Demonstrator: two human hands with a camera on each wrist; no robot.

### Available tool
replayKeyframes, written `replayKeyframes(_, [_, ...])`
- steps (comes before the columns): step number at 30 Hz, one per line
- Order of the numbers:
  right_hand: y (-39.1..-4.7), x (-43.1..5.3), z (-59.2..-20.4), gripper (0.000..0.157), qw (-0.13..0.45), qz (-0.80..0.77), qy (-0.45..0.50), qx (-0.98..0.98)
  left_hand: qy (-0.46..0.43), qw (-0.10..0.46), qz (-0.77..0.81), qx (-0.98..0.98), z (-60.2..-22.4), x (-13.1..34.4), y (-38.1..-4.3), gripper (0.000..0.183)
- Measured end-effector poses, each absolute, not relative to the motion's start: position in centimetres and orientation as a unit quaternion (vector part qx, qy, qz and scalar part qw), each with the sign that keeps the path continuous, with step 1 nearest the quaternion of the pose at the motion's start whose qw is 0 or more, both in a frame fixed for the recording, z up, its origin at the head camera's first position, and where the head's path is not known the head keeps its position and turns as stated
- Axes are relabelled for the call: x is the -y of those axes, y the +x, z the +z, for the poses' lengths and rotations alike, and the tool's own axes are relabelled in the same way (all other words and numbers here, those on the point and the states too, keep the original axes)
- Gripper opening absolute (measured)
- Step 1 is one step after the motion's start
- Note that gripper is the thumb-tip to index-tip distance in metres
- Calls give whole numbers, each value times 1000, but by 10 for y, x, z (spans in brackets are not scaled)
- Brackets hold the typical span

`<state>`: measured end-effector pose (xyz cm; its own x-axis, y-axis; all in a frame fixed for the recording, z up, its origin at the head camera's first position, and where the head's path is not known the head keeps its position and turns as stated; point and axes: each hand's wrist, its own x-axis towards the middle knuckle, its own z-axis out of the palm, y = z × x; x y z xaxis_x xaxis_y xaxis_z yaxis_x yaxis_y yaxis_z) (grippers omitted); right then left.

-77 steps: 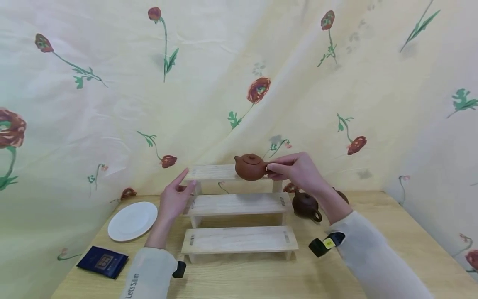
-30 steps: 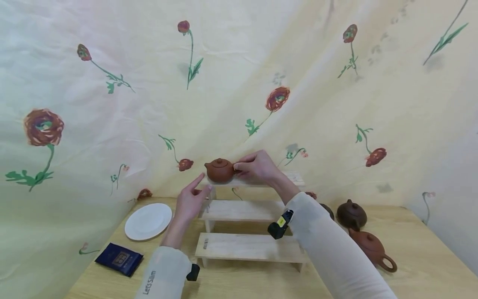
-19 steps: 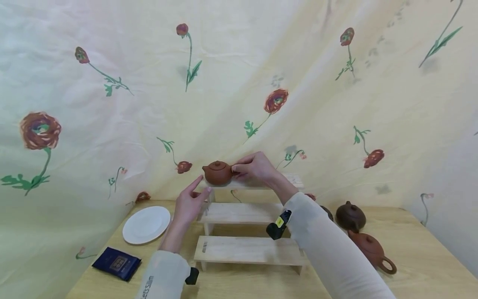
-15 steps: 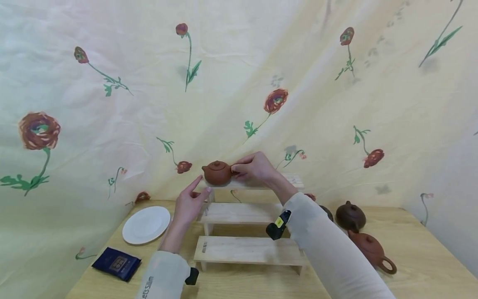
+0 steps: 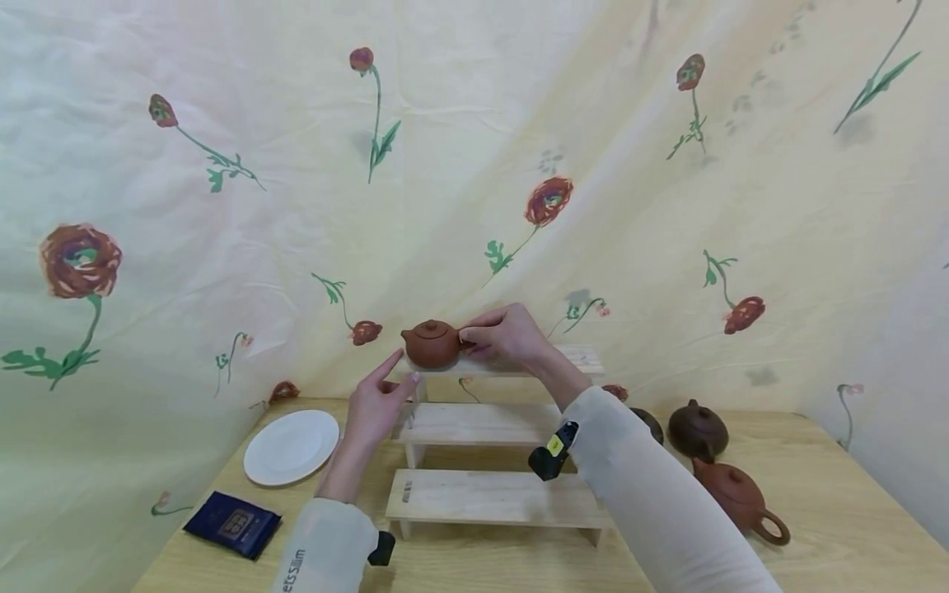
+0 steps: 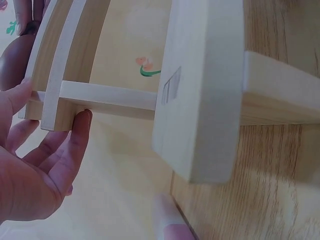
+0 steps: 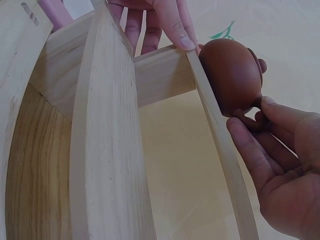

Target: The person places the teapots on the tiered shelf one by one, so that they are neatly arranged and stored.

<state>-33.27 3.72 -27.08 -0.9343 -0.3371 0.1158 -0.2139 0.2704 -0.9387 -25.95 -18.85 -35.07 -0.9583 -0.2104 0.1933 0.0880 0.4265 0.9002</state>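
Note:
A reddish-brown clay teapot (image 5: 432, 346) sits at the left end of the top step of a three-tier wooden display stand (image 5: 511, 498), spout to the left. My right hand (image 5: 511, 336) pinches its handle between thumb and fingers, which the right wrist view shows close up beside the round pot body (image 7: 231, 75). At the stand's upper left corner is my left hand (image 5: 376, 402). Seen in the left wrist view, that hand (image 6: 37, 177) grips the end of the top board, thumb at the board's edge and fingers curled beneath.
Right of the stand are a dark brown teapot (image 5: 697, 430), a reddish-brown teapot (image 5: 734, 494) and another dark pot (image 5: 649, 422) partly behind the right sleeve. On the left lie a white plate (image 5: 292, 447) and a dark blue packet (image 5: 233, 524). A floral cloth hangs behind the table.
Over the earlier frames my right hand carried the teapot leftward along the top step to its left end. The head view also shifted. In the last half second almost nothing has moved.

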Motion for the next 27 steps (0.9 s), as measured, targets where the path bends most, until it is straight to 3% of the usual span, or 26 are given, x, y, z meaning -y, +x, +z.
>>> replayKeyframes(19, [-335, -40, -270, 21, 54, -562, -179, -805, 38, 139, -540, 829, -350, 188, -260, 63])
replayKeyframes(27, [-327, -67, -261, 35, 52, -535, -191, -821, 36, 143, -531, 835, -350, 189, -259, 63])
